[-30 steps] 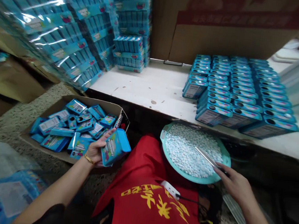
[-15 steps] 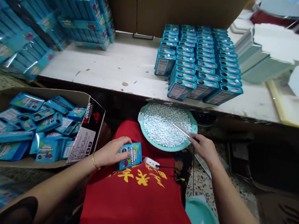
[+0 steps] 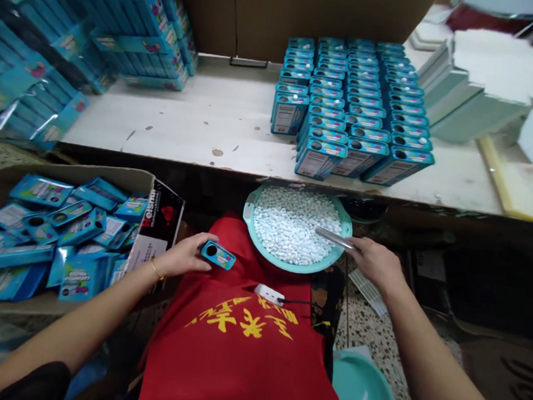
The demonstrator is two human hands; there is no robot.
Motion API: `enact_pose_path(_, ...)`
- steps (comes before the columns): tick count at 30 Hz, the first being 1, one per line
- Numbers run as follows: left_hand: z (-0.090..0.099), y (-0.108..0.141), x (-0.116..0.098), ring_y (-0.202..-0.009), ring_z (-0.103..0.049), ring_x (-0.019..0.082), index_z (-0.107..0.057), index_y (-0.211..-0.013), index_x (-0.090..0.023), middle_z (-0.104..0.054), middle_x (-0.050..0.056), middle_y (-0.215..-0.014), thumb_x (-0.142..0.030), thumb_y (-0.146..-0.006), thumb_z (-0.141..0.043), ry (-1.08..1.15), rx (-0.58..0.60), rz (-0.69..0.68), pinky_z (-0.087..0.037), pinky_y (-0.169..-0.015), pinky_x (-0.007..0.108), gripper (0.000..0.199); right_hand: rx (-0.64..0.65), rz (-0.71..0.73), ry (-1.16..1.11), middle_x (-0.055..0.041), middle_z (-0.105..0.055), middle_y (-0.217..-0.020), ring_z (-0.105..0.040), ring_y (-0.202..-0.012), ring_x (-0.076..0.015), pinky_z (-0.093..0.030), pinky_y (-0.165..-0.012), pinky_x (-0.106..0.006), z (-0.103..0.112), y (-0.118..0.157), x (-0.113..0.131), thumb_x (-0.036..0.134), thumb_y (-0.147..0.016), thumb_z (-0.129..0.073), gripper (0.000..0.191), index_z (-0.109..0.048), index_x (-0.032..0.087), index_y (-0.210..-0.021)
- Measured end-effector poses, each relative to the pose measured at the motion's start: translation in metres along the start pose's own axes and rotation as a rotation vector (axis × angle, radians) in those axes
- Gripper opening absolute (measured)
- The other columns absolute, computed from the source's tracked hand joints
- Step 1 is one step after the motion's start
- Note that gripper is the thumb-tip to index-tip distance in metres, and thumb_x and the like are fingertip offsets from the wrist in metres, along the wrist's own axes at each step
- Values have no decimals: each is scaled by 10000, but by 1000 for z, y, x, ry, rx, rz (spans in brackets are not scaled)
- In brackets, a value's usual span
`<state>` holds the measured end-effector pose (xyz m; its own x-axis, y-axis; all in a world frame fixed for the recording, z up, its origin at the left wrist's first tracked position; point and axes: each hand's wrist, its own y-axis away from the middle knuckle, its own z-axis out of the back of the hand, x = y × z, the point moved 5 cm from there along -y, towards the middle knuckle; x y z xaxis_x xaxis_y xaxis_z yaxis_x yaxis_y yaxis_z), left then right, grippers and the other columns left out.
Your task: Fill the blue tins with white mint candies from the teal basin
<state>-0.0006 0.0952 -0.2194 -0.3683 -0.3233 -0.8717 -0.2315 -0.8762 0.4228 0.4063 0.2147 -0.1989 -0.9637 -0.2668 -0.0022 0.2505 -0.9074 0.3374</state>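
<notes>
Basically, left hand [image 3: 191,254] has its fingers closed around the end of a blue box [image 3: 219,255], which is tilted over the lap, round dark hole toward the camera; gripped that way probably so the hole stays uncovered. Right hand [image 3: 377,262] is closed on a metal tool [image 3: 335,238], held by its near end, likely so the far end reaches over the bowl [image 3: 289,266] while the fingers stay outside; contact with the white pieces [image 3: 287,227] can't be told. Bowl sits just left of the right hand, presumably for short reach. Carton [image 3: 158,218] is just left of the left hand, loose boxes [image 3: 77,277] lying every which way, seemingly tipped in unsorted. Beyond both hands, on the bench [image 3: 236,116], upright boxes [image 3: 321,158] stand packed close, likely so they prop each other with holes up. Counts: one box in the left hand, one tool in the right, one carton, two bowls counting the spare bowl [image 3: 362,389] below and left of the right forearm, four rows of upright boxes. Loose boxes: over ten, overlapping, no exact number. White pieces: far too many to count.
</notes>
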Motion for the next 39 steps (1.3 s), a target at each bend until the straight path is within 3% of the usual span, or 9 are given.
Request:
enact_pose_path(4, 4, -9, 3, -974, -550, 232, -606, -997, -228, -611, 54, -1033, -280, -646, -656, -142, -94, -110, -403, -893, 341, 358, 51, 10, -13, -39, -636, -976, -592, -847, -183, -410, -630, -251, -20, -13, 30, 336, -840, -387, 314, -574, 285, -1086)
enact_pose_path(9, 4, -32, -18, -886, -563, 230, -596, -997, -228, -627, 36, -931, -346, -607, -691, -102, -162, -78, -438, -825, 337, 419, 10, -26, -207, -32, -584, -1135, -533, -1016, -178, -404, -817, -278, -51, -49, 69, 292, -833, -428, 313, -547, 252, -1121)
enact_pose_path(14, -8, -68, -52, -854, -569, 214, -559, -980, -173, -627, 40, -904, -356, -603, -687, 168, -213, -125, -449, -815, 338, 439, -31, -33, -549, -10, -599, -1127, -534, -1024, -173, -405, -870, -318, -60, -62, 67, 285, -793, -497, 317, -564, 258, -1102)
enact_pose_path(17, -13, -86, -67, -851, -563, 214, -557, -960, -163, -623, 40, -890, -369, -611, -672, 151, -259, -183, -445, -828, 352, 422, -114, 26, -752, -35, -634, -1053, -558, -981, -182, -423, -853, -333, -40, -54, 54, 257, -758, -533, 308, -598, 220, -1056)
enact_pose_path(20, -21, -102, -77, -858, -556, 209, -556, -987, -165, -615, 35, -904, -384, -630, -646, 74, -267, -240, -436, -834, 344, 428, -168, 116, -835, -46, -648, -1006, -573, -942, -182, -428, -844, -327, 1, -42, 47, 256, -744, -548, 301, -614, 199, -1032)
enact_pose_path(26, -48, -130, -97, -852, -537, 210, -563, -1016, -180, -605, 45, -922, -358, -684, -597, -253, -238, -373, -410, -811, 331, 378, -77, 259, -629, -25, -660, -995, -582, -922, -174, -434, -799, -277, 79, -26, 63, 267, -758, -532, 277, -635, 217, -1010)
enact_pose_path(33, -67, -136, -107, -912, -513, 229, -548, -1051, -200, -597, 52, -1006, -328, -694, -585, -416, -249, -396, -385, -829, 332, 381, -16, 259, -112, -26, -678, -909, -604, -870, -228, -444, -702, -309, 115, -23, 90, 321, -751, -525, 268, -645, 282, -988)
enact_pose_path(39, -71, -136, -103, -934, -510, 251, -557, -1052, -205, -597, 63, -1018, -304, -676, -601, -392, -263, -384, -383, -848, 354, 391, -4, 251, 88, -72, -666, -798, -617, -769, -223, -438, -674, -328, 133, -24, 116, 294, -756, -514, 208, -674, 217, -866)
